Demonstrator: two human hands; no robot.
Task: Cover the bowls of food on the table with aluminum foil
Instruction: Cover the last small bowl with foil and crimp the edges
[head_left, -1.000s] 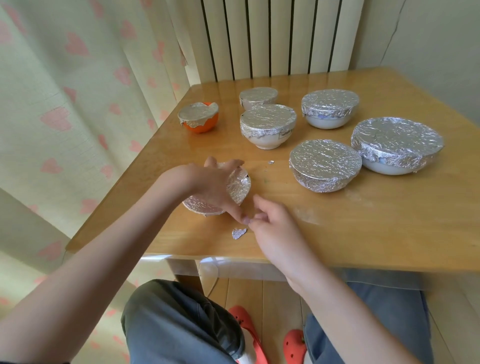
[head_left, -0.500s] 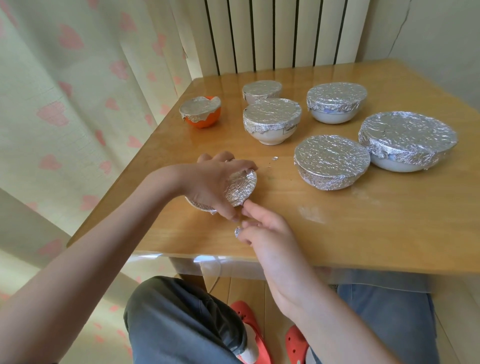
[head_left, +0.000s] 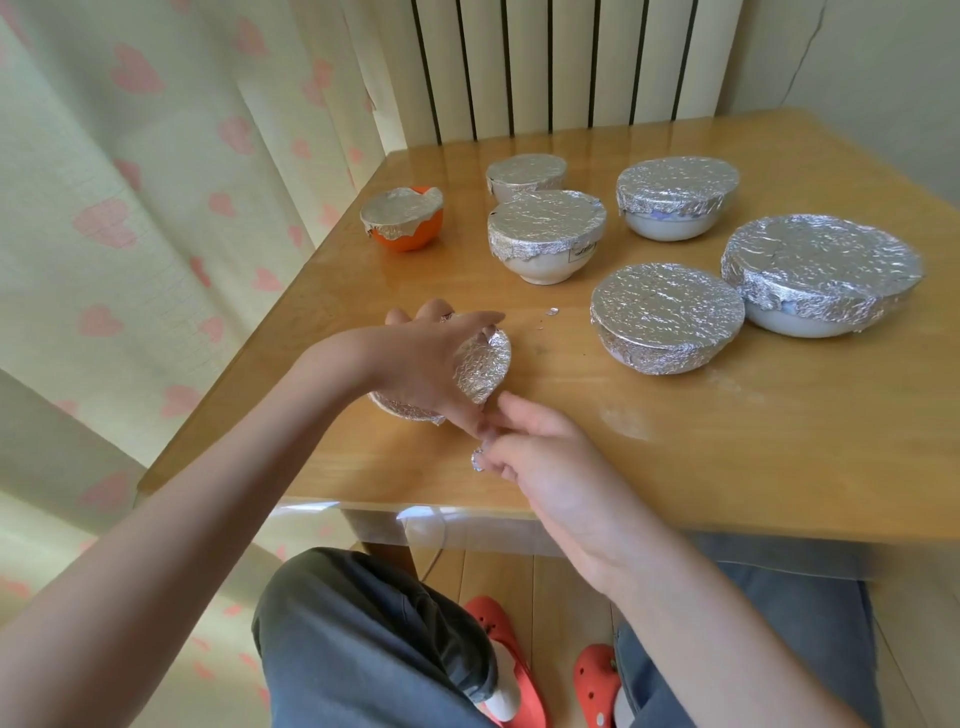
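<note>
A small foil-covered bowl sits near the table's front left, and my left hand lies over its top with the fingers curled round its rim. Just in front of it, my right hand pinches a small scrap of foil at its fingertips, close to my left thumb. Farther back stand several more bowls with foil over them: an orange bowl, a small white bowl, a footed white bowl, and three wider ones.
The wooden table ends in an edge just below my hands. Tiny foil bits lie mid-table. A heart-patterned curtain hangs at the left, and a radiator stands behind. My knees and red shoes are under the table.
The foil scrap that lay on the table near the edge is now pinched in my right hand. My left hand has stayed on the small bowl and tilted it slightly.
</note>
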